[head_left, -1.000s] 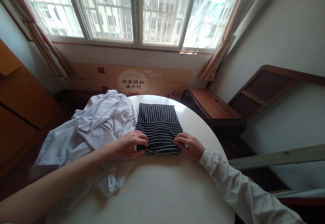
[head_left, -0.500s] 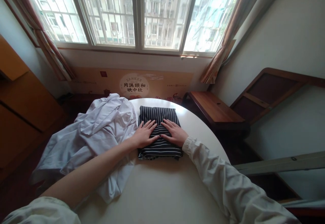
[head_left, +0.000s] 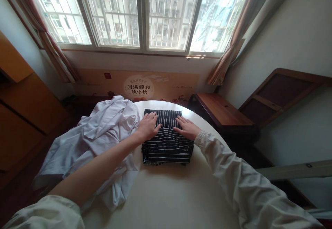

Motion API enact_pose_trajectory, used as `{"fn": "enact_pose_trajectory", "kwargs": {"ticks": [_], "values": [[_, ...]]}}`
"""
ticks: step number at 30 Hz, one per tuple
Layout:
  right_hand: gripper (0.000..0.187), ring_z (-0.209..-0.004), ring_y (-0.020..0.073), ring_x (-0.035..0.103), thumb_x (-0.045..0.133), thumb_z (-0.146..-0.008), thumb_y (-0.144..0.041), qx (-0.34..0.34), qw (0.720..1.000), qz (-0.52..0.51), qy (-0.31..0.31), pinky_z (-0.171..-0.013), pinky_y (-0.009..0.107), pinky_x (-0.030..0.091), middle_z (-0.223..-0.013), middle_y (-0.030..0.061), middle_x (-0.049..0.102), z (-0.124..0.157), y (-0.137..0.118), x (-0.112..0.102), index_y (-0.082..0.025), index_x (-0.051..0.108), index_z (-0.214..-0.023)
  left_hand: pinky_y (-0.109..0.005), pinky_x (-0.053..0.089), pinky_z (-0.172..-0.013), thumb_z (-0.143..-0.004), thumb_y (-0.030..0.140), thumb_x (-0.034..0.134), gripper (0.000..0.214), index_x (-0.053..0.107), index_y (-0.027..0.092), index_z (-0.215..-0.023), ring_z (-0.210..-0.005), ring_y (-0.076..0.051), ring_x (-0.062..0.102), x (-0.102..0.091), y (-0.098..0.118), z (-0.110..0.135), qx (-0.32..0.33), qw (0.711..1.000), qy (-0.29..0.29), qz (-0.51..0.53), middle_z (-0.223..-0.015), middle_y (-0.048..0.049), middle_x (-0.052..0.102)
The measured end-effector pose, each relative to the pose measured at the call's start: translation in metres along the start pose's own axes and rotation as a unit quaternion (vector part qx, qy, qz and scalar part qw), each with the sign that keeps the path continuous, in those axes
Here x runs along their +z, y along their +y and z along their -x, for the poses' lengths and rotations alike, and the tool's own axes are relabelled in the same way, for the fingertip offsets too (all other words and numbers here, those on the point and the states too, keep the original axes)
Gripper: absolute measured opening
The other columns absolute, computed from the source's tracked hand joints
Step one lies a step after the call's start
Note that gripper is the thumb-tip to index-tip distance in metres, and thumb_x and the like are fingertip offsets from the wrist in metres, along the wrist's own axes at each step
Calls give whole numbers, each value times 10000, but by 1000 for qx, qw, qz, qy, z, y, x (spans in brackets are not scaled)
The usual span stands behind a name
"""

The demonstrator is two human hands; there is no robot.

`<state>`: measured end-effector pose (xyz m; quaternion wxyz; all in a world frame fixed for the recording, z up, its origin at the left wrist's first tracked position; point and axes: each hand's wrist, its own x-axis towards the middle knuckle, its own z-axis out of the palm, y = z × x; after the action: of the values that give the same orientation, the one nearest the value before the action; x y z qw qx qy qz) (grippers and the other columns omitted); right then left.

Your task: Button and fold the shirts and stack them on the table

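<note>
A folded black garment with thin white stripes (head_left: 166, 142) lies on the round white table (head_left: 166, 194). My left hand (head_left: 148, 127) rests flat on its far left part with the fingers stretched out. My right hand (head_left: 187, 127) lies flat on its far right part, fingers also spread. Neither hand grips the cloth. A crumpled white shirt (head_left: 98, 142) is heaped on the table's left side, touching my left forearm.
A dark wooden bench (head_left: 223, 113) stands to the right beyond the table. A wooden cabinet (head_left: 23, 108) is on the left. A printed cardboard panel (head_left: 137, 85) leans under the window, with curtains on both sides.
A second ago both hands pinched the garment's near edge. They then lay flat at its middle and have now slid apart toward the far corners.
</note>
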<state>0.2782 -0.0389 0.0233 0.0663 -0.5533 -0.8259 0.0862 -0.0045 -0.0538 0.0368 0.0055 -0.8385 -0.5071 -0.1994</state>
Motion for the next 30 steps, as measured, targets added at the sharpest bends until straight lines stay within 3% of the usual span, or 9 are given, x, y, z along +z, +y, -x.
{"fn": "enact_pose_trajectory", "kwargs": {"ticks": [3, 5, 10, 16, 19, 24, 27, 30], "values": [[703, -1621, 295, 210, 421, -1061, -519, 6, 998, 9, 61, -1331, 466, 138, -1740, 119, 257, -34, -14, -2, -149, 338, -1653, -439, 128, -1332, -1059, 451, 388, 626, 423, 138, -1599, -1600, -277, 267, 20, 9, -33, 18, 1000, 0, 6, -1715, -124, 333], [667, -1619, 270, 219, 397, -1071, -457, 29, 996, 1, 88, -1330, 437, 136, -1736, 118, 273, -51, -21, 6, -137, 332, -1652, -461, 130, -1331, -1061, 470, 364, 635, 398, 172, -1621, -1610, -263, 245, 36, 11, -47, 7, 999, -34, 13, -1732, -99, 297], [717, -1622, 258, 204, 328, -1071, -596, 52, 997, -28, 59, -1325, 448, 149, -1747, 69, 253, -61, -8, 28, -197, 316, -1666, -533, 131, -1319, -1022, 698, 291, 793, 359, 220, -1651, -1626, -293, 192, 59, -8, -47, -63, 993, -95, 36, -1756, -89, 219], [746, -1630, 288, 174, 305, -1055, -659, 97, 994, -29, 47, -1321, 510, 126, -1758, 58, 217, -45, 35, 23, -255, 277, -1681, -515, 127, -1315, -974, 763, 318, 889, 346, 192, -1655, -1631, -331, 155, 49, -39, -30, -199, 976, -78, 28, -1756, -126, 204], [725, -1619, 298, 213, 341, -1055, -638, 106, 992, -40, 55, -1318, 517, 144, -1741, 77, 274, -41, 44, 20, -241, 327, -1661, -468, 178, -1304, -976, 720, 392, 870, 393, 128, -1615, -1611, -348, 224, 42, -43, -31, -221, 973, -57, 37, -1721, -187, 285], [798, -1365, 322, 594, 633, -958, -560, 121, 970, -177, 116, -1174, 455, 442, -1517, 205, 580, -51, 43, 9, -138, 407, -1596, -429, 378, -1192, -939, 566, 604, 780, 440, 74, -1523, -1458, -384, 497, 27, -48, -51, -274, 956, -15, 100, -1518, -273, 551], [834, -1215, 316, 689, 778, -869, -490, 163, 937, -283, 126, -1055, 436, 545, -1403, 209, 662, -64, 37, -1, -130, 459, -1550, -424, 463, -1107, -846, 457, 761, 816, 422, 108, -1501, -1384, -391, 572, 21, -55, -67, -338, 924, -18, 177, -1456, -261, 605], [581, -1075, 335, 739, 888, -763, -359, 204, 905, -366, 76, -950, 424, 598, -1174, 206, 762, -73, 30, -10, -89, 700, -1242, -425, 510, -1053, -765, 362, 848, 764, 509, 96, -1396, -1326, -395, 618, 20, -62, -75, -376, 887, -42, 265, -1419, -266, 632]]}}
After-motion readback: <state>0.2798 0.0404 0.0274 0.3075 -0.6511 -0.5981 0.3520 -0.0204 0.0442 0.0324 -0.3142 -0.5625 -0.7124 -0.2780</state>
